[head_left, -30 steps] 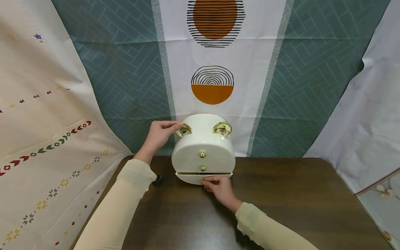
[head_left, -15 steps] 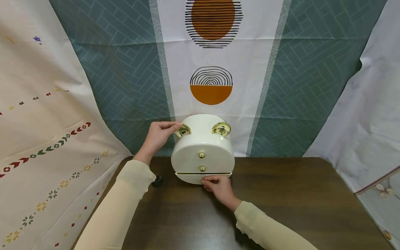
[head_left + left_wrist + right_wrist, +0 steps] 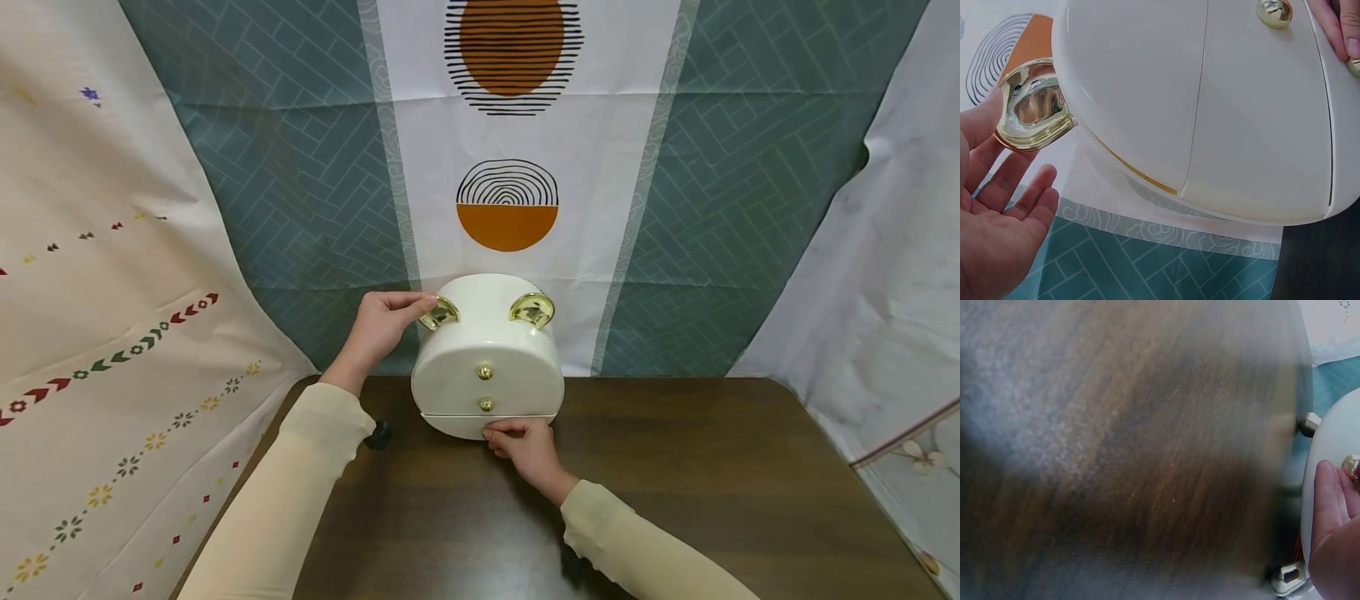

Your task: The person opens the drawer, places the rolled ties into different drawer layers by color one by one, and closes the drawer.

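Note:
A white rounded drawer box (image 3: pixel 450 367) with two gold ear-shaped pieces on top stands at the back of the table. My left hand (image 3: pixel 386 321) holds its left gold ear (image 3: pixel 1035 106), with the thumb on one side and fingers behind, as the left wrist view shows. Down at the front, my right hand (image 3: pixel 528 458) pinches the knob of the bottom drawer (image 3: pixel 446 425); the fingers mostly hide this knob. Only a thin line shows between that drawer and the one above. Two gold knobs, an upper one (image 3: pixel 485 372) and a lower one (image 3: pixel 487 404), sit on the front.
Dark brown wooden table (image 3: pixel 675 467) lies under the box and both forearms. Behind the box hangs a green and white patterned cloth (image 3: pixel 300 167); pale cloths (image 3: pixel 97 275) hang at both sides. The right gold ear (image 3: pixel 532 310) is untouched.
The bottom drawer has slid inward under my right hand, and the dark gap above it has narrowed to a thin line. My left hand stays at the ear.

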Motion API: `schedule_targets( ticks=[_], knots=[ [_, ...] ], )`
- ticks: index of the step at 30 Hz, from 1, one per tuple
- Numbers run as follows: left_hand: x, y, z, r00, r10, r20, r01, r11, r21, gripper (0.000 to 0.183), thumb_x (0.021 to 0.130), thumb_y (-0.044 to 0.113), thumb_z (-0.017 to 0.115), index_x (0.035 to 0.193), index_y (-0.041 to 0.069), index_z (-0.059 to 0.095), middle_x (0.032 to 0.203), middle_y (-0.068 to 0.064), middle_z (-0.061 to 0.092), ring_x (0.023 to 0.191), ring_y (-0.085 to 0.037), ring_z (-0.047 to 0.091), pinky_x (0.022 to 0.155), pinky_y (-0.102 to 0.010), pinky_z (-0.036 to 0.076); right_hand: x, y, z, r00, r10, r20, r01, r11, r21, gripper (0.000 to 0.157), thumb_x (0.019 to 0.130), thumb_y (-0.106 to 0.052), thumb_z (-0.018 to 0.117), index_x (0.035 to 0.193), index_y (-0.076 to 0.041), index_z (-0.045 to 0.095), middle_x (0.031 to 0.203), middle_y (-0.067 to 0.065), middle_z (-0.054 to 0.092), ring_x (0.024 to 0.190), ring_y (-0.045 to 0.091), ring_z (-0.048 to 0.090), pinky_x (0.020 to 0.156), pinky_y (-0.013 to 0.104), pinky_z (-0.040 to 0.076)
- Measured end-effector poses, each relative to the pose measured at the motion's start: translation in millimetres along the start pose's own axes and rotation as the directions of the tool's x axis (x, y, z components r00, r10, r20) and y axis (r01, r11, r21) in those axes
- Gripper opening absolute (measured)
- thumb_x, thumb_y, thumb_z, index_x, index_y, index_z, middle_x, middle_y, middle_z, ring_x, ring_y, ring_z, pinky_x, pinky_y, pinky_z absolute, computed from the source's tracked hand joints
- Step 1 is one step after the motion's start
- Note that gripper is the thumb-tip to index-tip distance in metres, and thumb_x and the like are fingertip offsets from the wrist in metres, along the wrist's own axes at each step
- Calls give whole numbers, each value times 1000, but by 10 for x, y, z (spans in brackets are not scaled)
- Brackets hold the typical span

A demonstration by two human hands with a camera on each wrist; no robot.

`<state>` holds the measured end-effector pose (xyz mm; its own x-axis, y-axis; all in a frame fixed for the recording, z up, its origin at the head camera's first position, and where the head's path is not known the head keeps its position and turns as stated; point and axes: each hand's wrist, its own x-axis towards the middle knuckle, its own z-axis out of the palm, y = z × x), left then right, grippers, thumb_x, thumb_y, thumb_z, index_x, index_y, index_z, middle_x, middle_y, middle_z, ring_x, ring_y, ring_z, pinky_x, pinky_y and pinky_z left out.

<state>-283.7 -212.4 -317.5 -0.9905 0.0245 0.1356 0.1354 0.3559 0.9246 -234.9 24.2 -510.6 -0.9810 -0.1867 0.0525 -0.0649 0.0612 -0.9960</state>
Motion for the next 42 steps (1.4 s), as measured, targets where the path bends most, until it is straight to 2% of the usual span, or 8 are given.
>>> schedule_targets(
  ticks=[10, 17, 23, 29, 33, 36, 39, 42],
  knots=[
    [22, -3, 11, 1000, 3, 1, -3, 1000, 13, 38, 78, 50, 70, 104, 23, 74, 112, 3, 69, 120, -15, 52, 105, -47, 39, -4, -53, -15, 1000, -9, -5, 8, 1000, -8, 15, 80, -8, 74, 91, 1, 75, 88, 21, 72, 77, 30, 70, 66, 37, 59],
    [-24, 83, 15, 1000, -8, 10, 8, 1000, 9, 36, 81, 46, 69, 106, 21, 73, 112, 2, 69, 120, -15, 52, 105, -47, 39, -98, -282, -7, 1000, -12, 10, 12, 1000, -7, 18, 81, -3, 71, 94, 9, 71, 90, 30, 68, 82, 42, 67, 69, 45, 58],
    [34, -28, 10, 1000, 4, 8, -4, 1000, 19, 38, 79, 52, 68, 105, 25, 73, 114, 4, 68, 122, -14, 51, 105, -48, 39, -124, -319, -10, 999, -32, 23, 33, 999, -19, 18, 82, -4, 70, 95, 8, 72, 90, 30, 68, 82, 41, 67, 68, 40, 58],
    [-11, 17, 6, 1000, 1, 14, -1, 1000, 8, 36, 81, 48, 68, 107, 23, 73, 115, 3, 68, 122, -15, 51, 105, -48, 39, -162, -351, -83, 989, -57, 137, 68, 995, -79, 22, 86, -5, 66, 103, 8, 69, 97, 27, 68, 84, 39, 67, 69, 39, 58],
    [-94, 172, 6, 1000, -4, 16, 4, 1000, -6, 32, 85, 38, 67, 109, 17, 72, 115, -2, 68, 122, -18, 51, 105, -48, 39, -147, -330, -183, 962, -28, 272, 60, 992, -112, 26, 89, -8, 63, 111, 5, 67, 102, 22, 69, 86, 37, 67, 72, 44, 57],
    [-131, 280, 7, 1000, 6, 8, -6, 1000, -5, 31, 87, 32, 67, 109, 12, 72, 115, -5, 68, 121, -20, 51, 104, -48, 40, -104, -290, -289, 942, -2, 337, 58, 986, -156, 24, 89, -15, 64, 111, -5, 70, 101, 17, 70, 84, 33, 68, 72, 43, 58],
    [-121, 311, -6, 1000, 13, -5, -13, 1000, 5, 33, 86, 33, 67, 112, 12, 70, 116, -6, 67, 122, -20, 51, 103, -47, 41, -80, -328, -437, 933, -4, 359, 98, 965, -244, 23, 88, -22, 66, 108, -13, 72, 99, 12, 72, 82, 25, 69, 70, 35, 58],
    [-83, 276, -49, 999, 19, -41, -19, 1000, 4, 39, 84, 38, 69, 115, 15, 69, 118, -5, 67, 121, -18, 52, 103, -45, 42, -83, -507, -631, 940, -23, 339, 151, 922, -355, 24, 87, -25, 67, 107, -12, 72, 100, 7, 72, 81, 18, 69, 67, 28, 57]
  ],
)
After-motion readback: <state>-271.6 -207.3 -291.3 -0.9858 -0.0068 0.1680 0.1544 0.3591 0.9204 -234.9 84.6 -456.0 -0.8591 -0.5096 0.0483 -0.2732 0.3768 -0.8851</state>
